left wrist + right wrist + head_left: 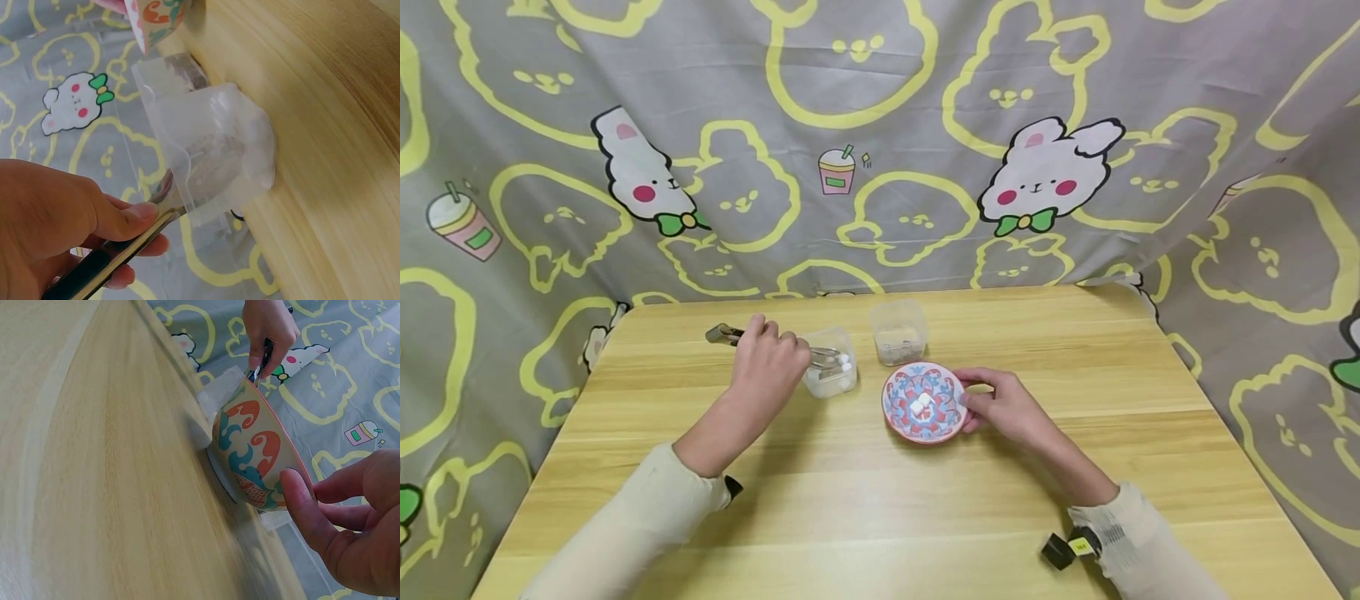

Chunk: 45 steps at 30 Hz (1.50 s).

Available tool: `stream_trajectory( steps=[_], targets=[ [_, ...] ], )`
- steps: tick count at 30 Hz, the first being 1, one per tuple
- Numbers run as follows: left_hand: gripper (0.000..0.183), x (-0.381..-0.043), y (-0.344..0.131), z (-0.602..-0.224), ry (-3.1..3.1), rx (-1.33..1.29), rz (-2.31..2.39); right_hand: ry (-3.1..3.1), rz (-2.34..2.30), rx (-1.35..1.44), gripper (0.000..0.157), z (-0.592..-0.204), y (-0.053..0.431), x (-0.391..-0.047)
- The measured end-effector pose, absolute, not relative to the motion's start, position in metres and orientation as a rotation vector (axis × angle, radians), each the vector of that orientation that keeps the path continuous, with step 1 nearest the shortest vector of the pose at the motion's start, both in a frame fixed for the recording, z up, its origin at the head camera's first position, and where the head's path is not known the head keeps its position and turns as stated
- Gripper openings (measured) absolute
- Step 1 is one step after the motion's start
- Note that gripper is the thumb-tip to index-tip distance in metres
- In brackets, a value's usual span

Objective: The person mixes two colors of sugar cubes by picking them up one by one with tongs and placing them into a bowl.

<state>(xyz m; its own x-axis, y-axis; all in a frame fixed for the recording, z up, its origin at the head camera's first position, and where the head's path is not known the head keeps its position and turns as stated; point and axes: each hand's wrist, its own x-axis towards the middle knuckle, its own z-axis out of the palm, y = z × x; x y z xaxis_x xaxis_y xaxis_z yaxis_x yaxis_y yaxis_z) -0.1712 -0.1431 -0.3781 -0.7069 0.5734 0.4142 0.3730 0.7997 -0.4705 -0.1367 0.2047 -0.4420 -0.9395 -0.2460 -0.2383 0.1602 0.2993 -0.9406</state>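
Observation:
My left hand (769,357) grips a pair of metal tongs (119,253) with dark handle parts. The tips of the tongs reach into a clear plastic container (832,385) that holds several white cubes (844,363). With thumb and fingers my right hand (1003,404) pinches the right rim of a patterned bowl (925,435). White cubes (921,405) lie in the bottom of that bowl. Red and blue motifs cover the bowl's outside in the right wrist view. Whether the tongs hold a cube cannot be made out.
A second clear container (900,321) stands behind the bowl, with small clear or greyish pieces at its bottom. Everything stands on a wooden table (865,517). A patterned cloth (880,100) hangs behind the table and along its sides.

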Motion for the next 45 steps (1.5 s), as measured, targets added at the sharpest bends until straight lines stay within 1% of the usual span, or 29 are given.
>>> stream_trajectory(
  steps=[7, 14, 20, 24, 33, 40, 45],
  targets=[
    [0.046, -0.1728, -0.1454, -0.3795, -2.411, -0.694, 0.498, 2.234, -1.673, -0.075, 0.047, -0.4409, 0.2053, -0.1363],
    [0.042, -0.1708, -0.1443, -0.3797, -2.428, -0.672, 0.502, 2.235, -1.671, -0.081, 0.046, -0.4408, 0.205, -0.1366],
    [0.052, -0.1683, -0.1397, -0.38, -2.273, -0.667, 0.523, 2.224, -1.676, -0.065, 0.047, -0.4413, 0.2051, -0.1373],
    [0.054, -0.1674, -0.1374, -0.3788, -2.242, -0.672, 0.539, 2.221, -1.678, -0.057, 0.047, -0.4437, 0.2058, -0.1383],
    [0.045, -0.1675, -0.1381, -0.3799, -2.356, -0.696, 0.563, 2.216, -1.678, -0.044, 0.046, -0.4455, 0.2055, -0.1381],
    [0.046, -0.1671, -0.1386, -0.3776, -2.325, -0.689, 0.545, 2.212, -1.679, -0.046, 0.047, -0.442, 0.2055, -0.1372],
    [0.044, -0.165, -0.1361, -0.3749, -2.414, -0.665, 0.572, 2.21, -1.679, -0.052, 0.047, -0.4414, 0.2051, -0.1373]
  ],
)
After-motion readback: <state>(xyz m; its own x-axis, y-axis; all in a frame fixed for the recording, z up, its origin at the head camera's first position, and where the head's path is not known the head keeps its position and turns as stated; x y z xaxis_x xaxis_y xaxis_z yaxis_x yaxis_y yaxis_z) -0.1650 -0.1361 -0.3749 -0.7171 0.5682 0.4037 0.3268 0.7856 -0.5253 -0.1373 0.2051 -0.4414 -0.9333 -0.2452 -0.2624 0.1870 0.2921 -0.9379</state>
